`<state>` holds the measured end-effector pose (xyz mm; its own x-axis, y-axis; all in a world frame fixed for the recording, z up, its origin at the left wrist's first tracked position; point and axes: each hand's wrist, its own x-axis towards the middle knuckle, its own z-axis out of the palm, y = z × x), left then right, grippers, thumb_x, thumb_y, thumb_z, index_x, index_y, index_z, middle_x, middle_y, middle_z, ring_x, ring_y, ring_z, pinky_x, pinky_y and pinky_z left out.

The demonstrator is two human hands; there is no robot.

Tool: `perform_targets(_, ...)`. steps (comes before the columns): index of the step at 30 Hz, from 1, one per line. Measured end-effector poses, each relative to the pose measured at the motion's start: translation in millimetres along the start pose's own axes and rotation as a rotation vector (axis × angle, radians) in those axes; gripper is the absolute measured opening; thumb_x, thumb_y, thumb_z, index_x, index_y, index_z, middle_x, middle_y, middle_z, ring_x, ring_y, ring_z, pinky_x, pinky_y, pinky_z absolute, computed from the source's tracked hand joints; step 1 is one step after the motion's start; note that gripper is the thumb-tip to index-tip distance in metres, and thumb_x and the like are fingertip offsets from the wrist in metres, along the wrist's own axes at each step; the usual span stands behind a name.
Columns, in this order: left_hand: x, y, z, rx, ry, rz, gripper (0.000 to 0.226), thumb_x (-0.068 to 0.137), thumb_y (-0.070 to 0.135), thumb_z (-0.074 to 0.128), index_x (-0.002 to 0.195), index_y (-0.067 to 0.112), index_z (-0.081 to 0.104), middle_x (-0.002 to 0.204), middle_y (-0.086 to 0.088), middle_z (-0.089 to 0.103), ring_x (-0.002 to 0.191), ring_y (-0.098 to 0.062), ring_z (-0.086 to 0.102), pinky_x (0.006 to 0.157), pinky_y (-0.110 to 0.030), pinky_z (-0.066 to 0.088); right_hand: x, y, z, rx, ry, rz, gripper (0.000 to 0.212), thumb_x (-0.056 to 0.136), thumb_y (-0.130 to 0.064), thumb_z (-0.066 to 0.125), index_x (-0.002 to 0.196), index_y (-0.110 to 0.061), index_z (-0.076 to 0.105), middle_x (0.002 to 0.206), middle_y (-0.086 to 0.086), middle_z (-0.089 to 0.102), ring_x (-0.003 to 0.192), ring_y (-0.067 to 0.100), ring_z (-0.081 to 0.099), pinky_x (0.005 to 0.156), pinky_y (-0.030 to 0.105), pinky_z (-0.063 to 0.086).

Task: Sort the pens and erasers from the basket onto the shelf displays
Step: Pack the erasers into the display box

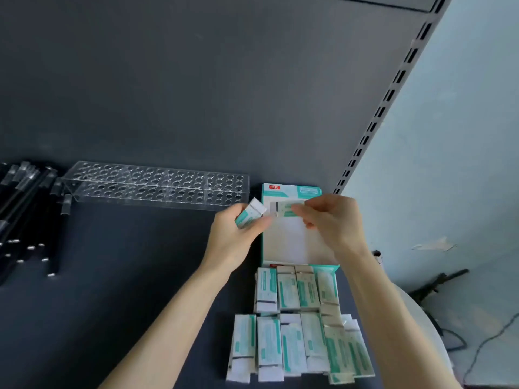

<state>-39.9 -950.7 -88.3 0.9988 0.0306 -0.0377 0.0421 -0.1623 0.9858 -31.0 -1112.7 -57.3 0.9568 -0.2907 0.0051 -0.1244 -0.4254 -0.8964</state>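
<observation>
Left hand gripped an eraser; right hand pinched a second eraser over the far box

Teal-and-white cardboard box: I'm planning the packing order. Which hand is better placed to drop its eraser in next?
Probably right. The right hand pinches a teal-sleeved white eraser over the teal-and-white cardboard box; the left hand grips its teal-sleeved eraser off the box's left edge, over the dark shelf.

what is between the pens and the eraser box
The clear rack stands between the pens and the box, seen in the head view.
</observation>
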Motion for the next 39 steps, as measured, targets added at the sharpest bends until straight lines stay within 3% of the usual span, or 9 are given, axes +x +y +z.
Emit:
perform_targets(8, 6.9, -13.9, -0.7, 0.132, 0.021, -0.033, 0.022, 0.08, 0.019, 0.073, 0.08, 0.0, 0.063, 0.074, -0.011, 0.066, 0.062, -0.011, 0.051, 0.057, -0.025, 0.039, 40.1, 7.2, 23.2, -0.374, -0.051, -0.014, 0.026, 0.074, -0.021, 0.067, 0.05, -0.012, 0.066, 0.057, 0.008, 0.066, 0.062, 0.026, 0.061, 0.066, 0.029, 0.05)
perform_targets(12, 8.6, -14.7, -1.6, 0.109, -0.002, -0.037, 0.019, 0.08, 0.017, 0.072, 0.082, 0.0, 0.064, 0.076, -0.016, 0.065, 0.059, -0.01, 0.047, 0.053, -0.022, 0.036, 44.3, 14.4, 29.9, -0.455, -0.049, -0.044, 0.025, 0.077, -0.025, 0.068, 0.056, -0.014, 0.067, 0.069, 0.009, 0.07, 0.075, 0.03, 0.062, 0.069, 0.033, 0.049)
perform_targets(16, 8.9, -16.2, -2.0, 0.112, -0.023, -0.025, 0.018, 0.082, 0.018, 0.071, 0.084, 0.002, 0.065, 0.076, -0.013, 0.066, 0.062, -0.01, 0.051, 0.055, -0.021, 0.038, 43.3, 20.2, 35.3, -0.525, -0.005, -0.083, 0.017, 0.083, -0.031, 0.066, 0.083, -0.017, 0.076, 0.092, 0.005, 0.073, 0.088, 0.03, 0.059, 0.072, 0.032, 0.045)
perform_targets(22, 8.5, -13.7, -3.0, 0.071, -0.067, -0.052, 0.016, 0.088, 0.025, 0.064, 0.09, 0.008, 0.062, 0.065, 0.007, 0.057, 0.055, -0.001, 0.046, 0.053, -0.016, 0.037, 45.6, 24.9, 41.1, -0.604, 0.02, -0.081, 0.02, 0.085, -0.035, 0.063, 0.09, -0.019, 0.074, 0.098, 0.006, 0.072, 0.088, 0.034, 0.059, 0.07, 0.032, 0.044)
perform_targets(26, 5.4, -11.1, -3.0, -0.043, -0.06, -0.099, 0.012, 0.094, 0.018, 0.053, 0.105, 0.013, 0.053, 0.081, 0.003, 0.061, 0.056, 0.004, 0.05, 0.061, -0.017, 0.043, 43.7, 24.1, 41.5, -0.657, 0.034, -0.095, 0.025, 0.085, -0.039, 0.062, 0.088, -0.015, 0.068, 0.094, 0.007, 0.07, 0.082, 0.035, 0.057, 0.063, 0.031, 0.038)
perform_targets(30, 0.9, -4.8, -6.1, -0.164, -0.044, -0.019, 0.012, 0.093, 0.006, 0.054, 0.104, 0.004, 0.058, 0.092, -0.004, 0.067, 0.073, -0.003, 0.063, 0.068, -0.018, 0.052, 34.0, 5.2, 23.4, -0.262, -0.013, -0.122, 0.032, 0.085, -0.041, 0.062, 0.067, -0.016, 0.056, 0.064, -0.002, 0.061, 0.062, 0.019, 0.054, 0.059, 0.027, 0.039)
perform_targets(33, -0.9, 0.2, -6.3, -0.291, -0.045, 0.015, 0.014, 0.087, 0.003, 0.061, 0.101, 0.001, 0.065, 0.087, -0.008, 0.07, 0.073, -0.012, 0.066, 0.068, -0.021, 0.054, 14.9, -9.2, 7.7, 0.131, -0.322, -0.079, 0.009, 0.083, -0.025, 0.069, 0.085, -0.016, 0.067, 0.071, -0.004, 0.066, 0.055, 0.007, 0.058, 0.056, 0.02, 0.047)
perform_targets(35, -3.5, 2.5, -4.6, -0.335, -0.058, 0.027, 0.015, 0.085, 0.003, 0.064, 0.1, 0.001, 0.067, 0.08, -0.005, 0.07, 0.07, -0.014, 0.066, 0.066, -0.022, 0.054, 5.6, -7.7, 3.3, 0.253, -0.452, -0.063, 0.013, 0.079, -0.012, 0.07, 0.092, -0.012, 0.068, 0.074, -0.005, 0.069, 0.06, 0.009, 0.063, 0.062, 0.02, 0.052)
perform_targets(39, -8.3, 5.7, -2.2, -0.279, -0.116, 0.04, 0.017, 0.084, 0.004, 0.066, 0.101, 0.006, 0.067, 0.087, -0.008, 0.072, 0.075, -0.016, 0.068, 0.068, -0.025, 0.054, -1.0, -5.6, 0.9, 0.389, -0.411, -0.068, 0.011, 0.077, 0.003, 0.068, 0.085, -0.004, 0.064, 0.063, -0.004, 0.068, 0.057, 0.009, 0.062, 0.062, 0.018, 0.052)
